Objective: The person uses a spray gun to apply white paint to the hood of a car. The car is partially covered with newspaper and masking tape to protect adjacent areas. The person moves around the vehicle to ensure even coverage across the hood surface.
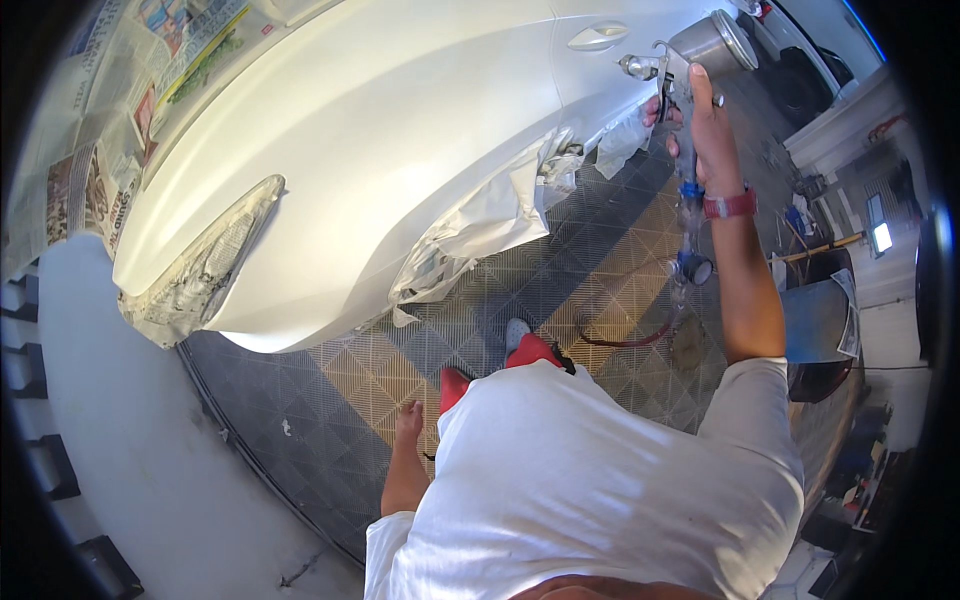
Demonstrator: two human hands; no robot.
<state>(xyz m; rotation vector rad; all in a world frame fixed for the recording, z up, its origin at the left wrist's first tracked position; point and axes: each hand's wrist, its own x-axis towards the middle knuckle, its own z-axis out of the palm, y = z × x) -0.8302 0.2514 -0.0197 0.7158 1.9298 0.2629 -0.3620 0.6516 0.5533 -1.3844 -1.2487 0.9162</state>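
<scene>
My right hand (712,135) grips a metal spray gun (675,85) with a silver cup (722,45) on it, held near the white car body (420,120) below its door handle (597,37). Beneath the grip hang a blue fitting (690,190) and a round gauge (698,270), with a dark red hose (630,340) trailing lower. My left hand (408,422) hangs low beside my white shirt, its fingers loose and holding nothing. The car's lamp recess (200,265) and lower edge are covered with paper and plastic masking (480,225).
Printed paper sheets (85,190) cover the car at upper left. A white wall (120,430) curves along the left. The floor has grey and tan tiles (360,385). At right stand a blue container (815,320), assorted tools and a small lit screen (878,225).
</scene>
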